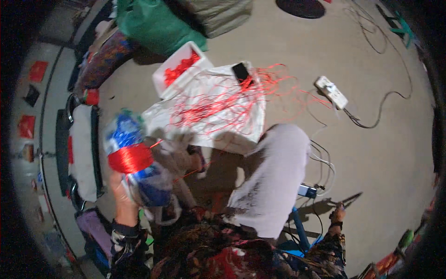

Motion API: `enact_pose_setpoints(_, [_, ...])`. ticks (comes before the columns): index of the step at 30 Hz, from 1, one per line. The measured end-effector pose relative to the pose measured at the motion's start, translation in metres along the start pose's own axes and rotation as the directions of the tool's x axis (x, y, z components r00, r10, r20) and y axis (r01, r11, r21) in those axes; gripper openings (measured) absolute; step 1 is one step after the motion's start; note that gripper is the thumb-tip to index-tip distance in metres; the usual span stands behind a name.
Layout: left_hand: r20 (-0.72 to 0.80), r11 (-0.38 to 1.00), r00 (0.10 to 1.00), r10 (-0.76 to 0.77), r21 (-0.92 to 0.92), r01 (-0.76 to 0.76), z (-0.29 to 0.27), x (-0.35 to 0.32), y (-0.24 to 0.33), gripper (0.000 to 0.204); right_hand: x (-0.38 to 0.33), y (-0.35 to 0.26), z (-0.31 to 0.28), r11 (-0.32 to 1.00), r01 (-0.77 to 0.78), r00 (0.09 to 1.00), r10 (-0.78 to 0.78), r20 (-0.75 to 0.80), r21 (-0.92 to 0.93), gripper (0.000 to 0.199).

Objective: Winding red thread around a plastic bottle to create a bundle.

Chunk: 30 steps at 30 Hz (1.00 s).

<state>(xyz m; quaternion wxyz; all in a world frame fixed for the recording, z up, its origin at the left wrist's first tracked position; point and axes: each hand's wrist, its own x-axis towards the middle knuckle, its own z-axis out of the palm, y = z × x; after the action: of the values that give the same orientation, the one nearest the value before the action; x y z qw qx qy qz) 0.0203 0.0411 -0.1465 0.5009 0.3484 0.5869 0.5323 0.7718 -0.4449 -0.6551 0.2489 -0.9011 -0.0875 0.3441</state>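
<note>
At the left, my left hand [124, 197] grips a blue-and-white plastic bundle [153, 185], held up above the floor. A wide band of red cord [131, 158] is wound round its middle, and a strand trails off toward the right. Far out at the lower right, my right hand [339, 214] is closed round a long, thin dark tool [351, 200], whose kind I cannot make out. Loose red strands [218, 104] lie tangled over a white cloth or sack [258, 125] in front of my legs.
A white bin [159, 80] with red pieces stands behind the cloth. On the cloth lies a black phone [241, 73]. To the right are a white power strip [341, 101] and its cable. Green bag [155, 28] at the back; a grey-topped seat [85, 153] at left.
</note>
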Motion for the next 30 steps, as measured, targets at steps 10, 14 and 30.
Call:
enact_pose_setpoints(10, [0.248, 0.927, 0.967, -0.053, -0.349, 0.14, 0.063, -0.047, 0.031, 0.077, -0.042, -0.075, 0.029, 0.852, -0.256, 0.932, 0.092, 0.35, 0.457, 0.026])
enact_pose_setpoints(14, [0.304, 0.889, 0.948, -0.095, -0.403, 0.218, 0.058, -0.026, 0.021, 0.076, -0.009, -0.014, 0.024, 0.959, 0.246, 0.955, -0.216, 0.201, -0.138, 0.034])
enact_pose_setpoints(30, [0.705, 0.565, 0.704, -0.082, -0.549, 0.616, 0.051, -0.089, 0.018, 0.075, -0.145, -0.479, 0.006, 0.441, 0.364, 0.869, -0.478, -0.129, 0.82, 0.02])
